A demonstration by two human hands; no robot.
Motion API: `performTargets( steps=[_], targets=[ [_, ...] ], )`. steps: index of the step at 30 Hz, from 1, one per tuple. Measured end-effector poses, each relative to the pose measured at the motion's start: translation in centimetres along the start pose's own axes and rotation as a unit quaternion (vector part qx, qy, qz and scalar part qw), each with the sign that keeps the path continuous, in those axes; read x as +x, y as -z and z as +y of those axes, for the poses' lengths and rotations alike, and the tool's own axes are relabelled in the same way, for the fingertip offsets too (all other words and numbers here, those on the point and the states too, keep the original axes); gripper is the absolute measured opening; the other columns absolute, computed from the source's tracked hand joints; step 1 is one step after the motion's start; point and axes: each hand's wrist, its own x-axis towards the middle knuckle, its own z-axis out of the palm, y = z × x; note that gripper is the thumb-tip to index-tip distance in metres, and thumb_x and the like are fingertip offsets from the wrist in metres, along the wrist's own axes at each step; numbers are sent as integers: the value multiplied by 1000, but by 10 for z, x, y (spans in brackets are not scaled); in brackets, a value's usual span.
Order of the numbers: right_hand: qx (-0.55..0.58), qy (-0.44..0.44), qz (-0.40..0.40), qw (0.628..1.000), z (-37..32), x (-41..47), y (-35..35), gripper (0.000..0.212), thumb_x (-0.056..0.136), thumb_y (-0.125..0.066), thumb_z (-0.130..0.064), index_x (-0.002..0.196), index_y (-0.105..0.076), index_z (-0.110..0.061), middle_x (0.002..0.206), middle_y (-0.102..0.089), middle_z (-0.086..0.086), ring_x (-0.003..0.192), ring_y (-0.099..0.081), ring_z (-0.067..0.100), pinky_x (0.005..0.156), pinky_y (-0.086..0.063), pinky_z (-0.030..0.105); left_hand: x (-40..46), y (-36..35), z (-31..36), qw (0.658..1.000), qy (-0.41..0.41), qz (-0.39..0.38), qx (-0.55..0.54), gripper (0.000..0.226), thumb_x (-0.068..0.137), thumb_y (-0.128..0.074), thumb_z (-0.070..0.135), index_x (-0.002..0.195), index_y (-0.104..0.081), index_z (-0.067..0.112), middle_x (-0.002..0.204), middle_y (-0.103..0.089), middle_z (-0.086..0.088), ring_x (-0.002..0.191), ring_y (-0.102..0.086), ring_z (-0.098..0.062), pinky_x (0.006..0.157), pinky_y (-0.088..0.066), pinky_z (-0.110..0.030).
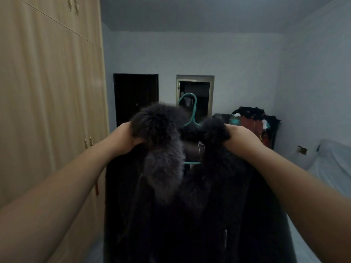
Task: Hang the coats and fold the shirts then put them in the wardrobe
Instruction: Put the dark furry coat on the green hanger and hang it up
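Now holding up a long dark coat with a thick grey fur collar [163,149], chest-high in the middle of the room, just right of the tall light-wood wardrobe [47,92] with its doors closed. Left hand [125,137] gripping the left shoulder of the coat under the fur, fingers curled into the cloth; right hand [241,137] gripping the right shoulder likewise, knuckles up. Thin teal plastic hanger [190,111] sitting inside the neck, hook sticking up between the two fur lapels, lower bar showing in the open front. Hanging straight down from both grips, hem out of view below.

Probably handling as heavy and limp: lots of cloth, soft fur, no stiffness of its own, so sagging wherever unsupported. Fur likely slipping under the fingers, so gripping the shoulder seams rather than the collar. Hanger looking slight for such weight; seating both shoulders squarely over its arms before letting go, then carrying by the hook with one hand under the collar. Wardrobe doors not yet opened, so needing a free hand first.

Beyond: a dark door [135,97], a pile of dark and red clothes [254,122] against the far wall, and a pale bed [330,168] at right.
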Motion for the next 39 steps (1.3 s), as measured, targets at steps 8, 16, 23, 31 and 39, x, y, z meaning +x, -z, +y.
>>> performTargets(
  steps=[8, 16, 23, 31, 39],
  targets=[
    [7, -44, 67, 997, 2, -11, 0, 18, 94, -47, -32, 107, -59, -33, 98, -71, 4, 87, -65, 31, 77, -54, 43, 10, -20, 36, 998, 9, 21, -53, 37, 83, -68, 45, 116, -53, 37, 118, -59, 8, 107, -59, -14, 91, -51, -33],
    [13, -46, 69, 996, 10, -21, 3, 17, 86, -33, -44, 89, -50, -40, 92, -66, 1, 87, -65, 34, 69, -45, 37, 14, -13, 49, 992, 32, -111, -50, 76, 74, -71, 51, 139, -31, 49, 137, -50, 12, 123, -50, -14, 103, -44, -38],
    [-29, -19, 35, 999, -6, -39, -18, 41, 96, -38, -42, 135, -47, -36, 106, -70, 6, 91, -66, 33, 68, -41, 33, 4, -39, 52, 998, -18, -39, -45, 62, 91, -67, 26, 144, -37, 33, 127, -62, 7, 117, -59, -12, 96, -49, -29],
    [-8, -51, 25, 998, 7, -41, -22, 33, 98, -45, -29, 131, -50, -27, 104, -70, 8, 91, -67, 33, 68, -45, 35, -4, -60, 73, 984, -154, 68, -64, 42, 88, -70, 14, 127, -55, 19, 113, -57, 9, 106, -56, -5, 99, -44, -18],
    [-2, -76, 40, 996, 18, -47, -18, 48, 89, -31, -48, 131, -50, -36, 117, -67, 0, 101, -66, 31, 81, -54, 42, 4, 2, 70, 904, 70, -174, -384, 42, 93, -50, -7, 128, -45, 15, 118, -65, -3, 104, -67, -24, 87, -53, -37]
  ],
)
